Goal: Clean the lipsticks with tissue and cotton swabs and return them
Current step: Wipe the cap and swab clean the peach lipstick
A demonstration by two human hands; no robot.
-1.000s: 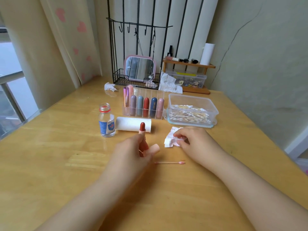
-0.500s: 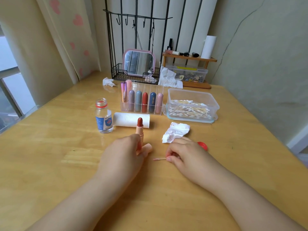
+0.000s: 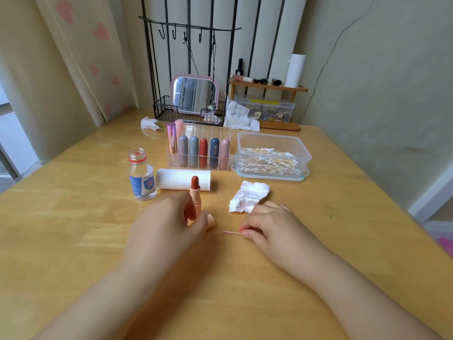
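On the worktop (image 3: pixel 73 217), an uncapped lipstick (image 3: pixel 195 192) is held upright by the left hand (image 3: pixel 169 224), fingers curled round its base. A used cotton swab (image 3: pixel 231 233) is pinched by the right hand (image 3: pixel 267 227), low over the wood. A stained tissue (image 3: pixel 248 196) lies just beyond. Other lipsticks are slotted in the clear organizer (image 3: pixel 199 153).

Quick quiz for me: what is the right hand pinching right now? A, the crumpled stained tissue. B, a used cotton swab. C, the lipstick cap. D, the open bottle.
B: the right hand pinches the cotton swab with its pink-stained tip pointing toward the lipstick in the left hand; the tissue lies apart on the table.
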